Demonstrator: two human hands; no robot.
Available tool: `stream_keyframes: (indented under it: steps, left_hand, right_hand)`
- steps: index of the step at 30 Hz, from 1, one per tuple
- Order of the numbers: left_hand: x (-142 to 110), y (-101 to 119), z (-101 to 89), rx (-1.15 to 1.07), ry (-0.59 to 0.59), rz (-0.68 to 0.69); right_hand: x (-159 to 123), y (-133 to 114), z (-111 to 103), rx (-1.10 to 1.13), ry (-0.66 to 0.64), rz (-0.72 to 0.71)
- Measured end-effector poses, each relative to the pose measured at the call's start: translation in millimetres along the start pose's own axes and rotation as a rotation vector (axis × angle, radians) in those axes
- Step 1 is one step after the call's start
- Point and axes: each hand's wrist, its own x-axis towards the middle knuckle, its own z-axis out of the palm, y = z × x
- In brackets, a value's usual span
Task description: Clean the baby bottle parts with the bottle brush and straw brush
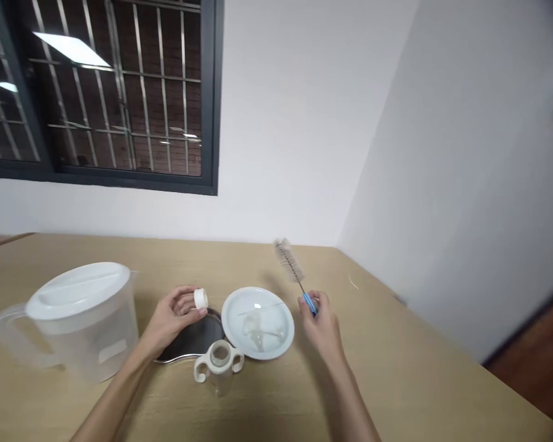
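The left hand [168, 322] is pinching a small white cap [201, 299], and the right hand [321, 325] is gripping a brush [289, 261] by its blue handle [309, 302]. I'm seeing the brush pointing up and a bit left, toward the table's [396, 380] back edge. The white plate [228, 302] is lying between the hands. The two-handled bottle [220, 368] is standing upright, farther from that edge, nearer the left hand.

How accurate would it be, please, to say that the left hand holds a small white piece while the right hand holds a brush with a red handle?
Not quite: in the head view, the brush has a blue handle, not a red one. The right hand does hold it, and the left hand holds the small white piece.
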Motion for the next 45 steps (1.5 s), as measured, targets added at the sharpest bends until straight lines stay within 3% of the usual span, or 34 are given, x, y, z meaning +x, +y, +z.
stream_keyframes:
  steps: [3, 7, 17, 22, 25, 29, 34, 39, 45]
  left_hand:
    - [0, -3, -3.4, -0.033, -0.002, 0.001]
    - [1, -12, -9.4, -0.076, 0.018, 0.017]
    - [-3, -5, -11.5, -0.177, 0.020, -0.086]
    - [-4, -7, -12.3, -0.205, -0.026, -0.085]
    - [-2, -12, -13.8, -0.216, -0.019, -0.082]
    - [-1, -15, -14.8, -0.202, -0.006, -0.093]
    - [-4, -8, -13.1, -0.268, -0.019, -0.027]
    - [-7, 0, -10.1, -0.330, -0.014, 0.041]
    - [-5, -5, -5.2, -0.351, 0.025, 0.048]
  right_hand:
    - [-9, -13, 5, 0.190, -0.118, -0.123]
    - [-23, -30, 11, 0.240, -0.341, -0.248]
    - [-39, -48, 20, 0.256, -0.415, -0.484]
    - [-37, -42, 22, 0.086, -0.292, -0.492]
    - [-34, -38, 23, 0.093, -0.206, -0.474]
    - [-37, -41, 24, 0.239, -0.221, -0.518]
    - [-43, -44, 30, 0.225, -0.286, -0.550]
    - [-40, -41, 30, 0.153, -0.194, -0.492]
    - [-46, -50, 29, 0.319, -0.180, -0.539]
